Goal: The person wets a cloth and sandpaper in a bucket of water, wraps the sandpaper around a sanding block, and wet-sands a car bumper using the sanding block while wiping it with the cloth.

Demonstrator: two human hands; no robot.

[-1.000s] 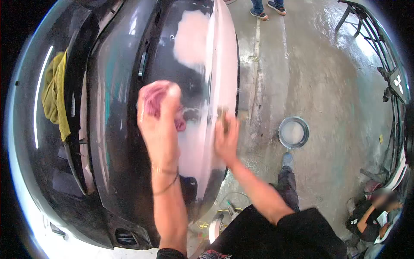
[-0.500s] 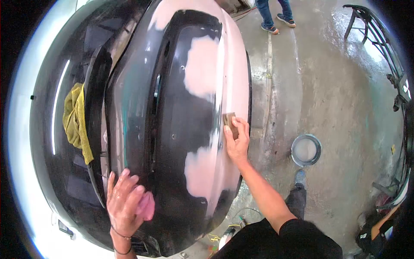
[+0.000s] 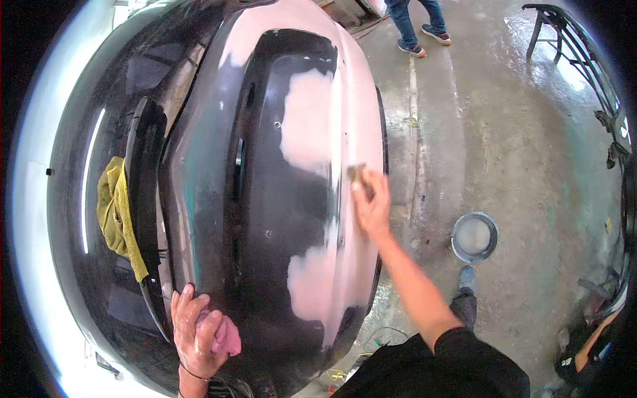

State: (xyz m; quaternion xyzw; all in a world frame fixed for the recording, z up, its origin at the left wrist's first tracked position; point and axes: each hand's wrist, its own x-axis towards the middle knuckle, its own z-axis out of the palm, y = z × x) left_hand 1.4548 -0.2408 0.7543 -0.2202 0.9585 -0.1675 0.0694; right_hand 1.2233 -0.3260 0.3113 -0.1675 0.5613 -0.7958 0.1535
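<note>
A dark car panel with pale pink patches fills the left and middle of the head view. At its lower left my left hand holds a pink cloth, fingers resting on the panel. My right hand grips a small brownish block against the pale strip along the panel's right edge. A yellow-green cloth is draped over the car's dark glass, beside the wiper.
A round bucket of cloudy liquid stands on the wet floor, by my foot. Another person's legs are at the top. A black frame lies at the right; part of another person shows lower right.
My left hand has moved from over the middle of the panel down to its lower left with the pink cloth. My right hand stays on the pale edge, now slightly higher than half a second ago.
</note>
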